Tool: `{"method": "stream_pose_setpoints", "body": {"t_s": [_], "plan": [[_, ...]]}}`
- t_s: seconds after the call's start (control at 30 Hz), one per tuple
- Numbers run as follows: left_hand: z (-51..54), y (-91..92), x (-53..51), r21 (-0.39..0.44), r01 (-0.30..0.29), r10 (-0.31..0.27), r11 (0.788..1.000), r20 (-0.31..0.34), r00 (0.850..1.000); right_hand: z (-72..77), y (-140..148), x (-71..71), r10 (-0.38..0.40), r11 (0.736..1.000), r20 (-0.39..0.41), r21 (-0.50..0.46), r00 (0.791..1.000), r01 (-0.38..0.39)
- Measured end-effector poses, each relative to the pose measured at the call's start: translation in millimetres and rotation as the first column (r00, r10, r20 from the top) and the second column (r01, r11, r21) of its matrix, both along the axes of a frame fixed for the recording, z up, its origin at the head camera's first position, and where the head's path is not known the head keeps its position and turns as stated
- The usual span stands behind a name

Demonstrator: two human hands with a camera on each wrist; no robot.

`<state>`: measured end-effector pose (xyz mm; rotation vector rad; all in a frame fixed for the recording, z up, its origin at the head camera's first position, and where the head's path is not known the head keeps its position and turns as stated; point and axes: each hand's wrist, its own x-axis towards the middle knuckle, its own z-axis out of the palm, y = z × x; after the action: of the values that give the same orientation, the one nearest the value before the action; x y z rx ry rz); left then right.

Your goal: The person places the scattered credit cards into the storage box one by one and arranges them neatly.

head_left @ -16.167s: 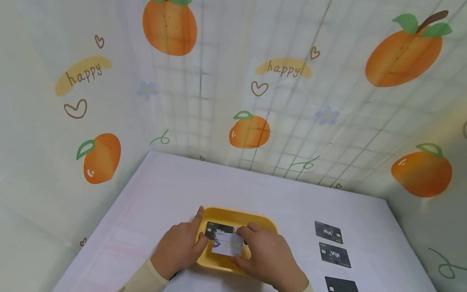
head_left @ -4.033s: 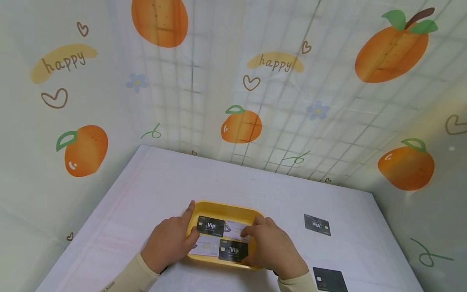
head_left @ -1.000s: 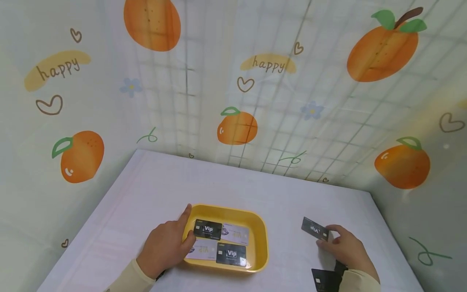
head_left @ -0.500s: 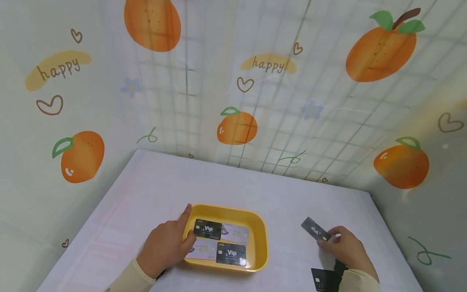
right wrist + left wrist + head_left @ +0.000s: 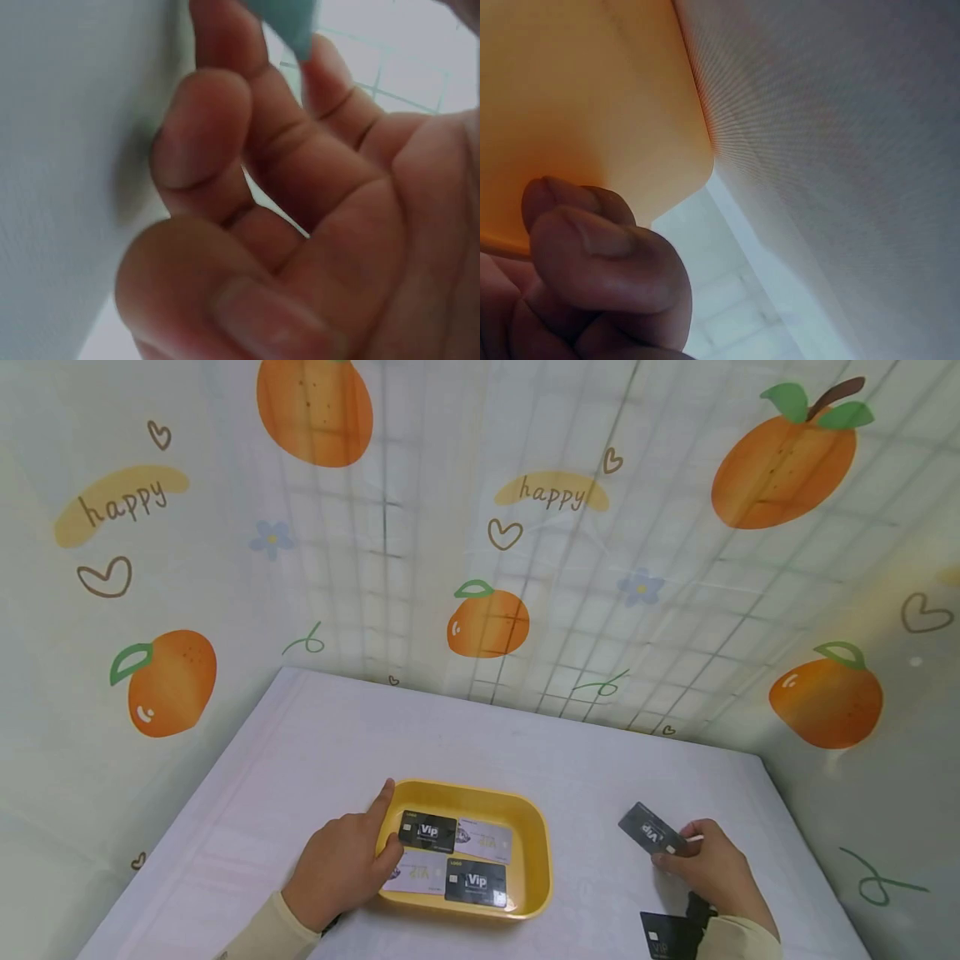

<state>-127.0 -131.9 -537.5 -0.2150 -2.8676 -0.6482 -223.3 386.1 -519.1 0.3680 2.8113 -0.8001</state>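
A yellow tray (image 5: 542, 827) sits on the table with several cards lying flat inside: an upper black Vip card (image 5: 427, 832), a lower black Vip card (image 5: 476, 882), an upper pale card (image 5: 486, 841) and a lower pale card (image 5: 414, 871). My left hand (image 5: 341, 864) grips the tray's left side, thumb over the rim; curled fingers (image 5: 611, 262) touch its outer wall in the left wrist view. To the right of the tray, my right hand (image 5: 712, 864) pinches another black Vip card (image 5: 649, 829) by one end, tilted above the table. A card corner (image 5: 292, 22) shows in the right wrist view.
One more black card (image 5: 663, 937) lies near the front right, partly covered by the right wrist. Around the white table (image 5: 337, 735) hangs a pale curtain (image 5: 420, 568) printed with oranges.
Cards have gone from the right side into the tray since the oldest frame. My right hand left the tray and took a black card, which has turned slightly. The left hand stays put.
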Motion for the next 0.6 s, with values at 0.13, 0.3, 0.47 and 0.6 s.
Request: {"method": "stream_pose_setpoints", "body": {"t_s": [0.13, 0.3, 0.47, 0.6], "plan": [[-0.1, -0.2, -0.2, -0.001, -0.004, 0.004, 1.000, 0.002, 1.000, 2.3, -1.9, -1.2, 0.006, 1.000, 0.007, -0.006, 1.000, -0.006], [-0.3, -0.1, 0.1, -0.005, -0.004, 0.004, 1.000, -0.008, 1.000, 3.7, -3.3, -1.7, 0.022, 1.000, 0.003, -0.001, 1.000, -0.022], [0.7, -0.1, 0.7, 0.000, -0.002, 0.002, 1.000, -0.007, 1.000, 6.0, -4.6, -1.7, 0.039, 0.999, 0.000, 0.013, 0.999, -0.039], [1.1, -0.4, 0.4, 0.000, 0.000, 0.000, 1.000, 0.004, 1.000, 9.2, -7.7, -1.5, 0.052, 0.998, -0.009, 0.033, 0.999, -0.052]]}}
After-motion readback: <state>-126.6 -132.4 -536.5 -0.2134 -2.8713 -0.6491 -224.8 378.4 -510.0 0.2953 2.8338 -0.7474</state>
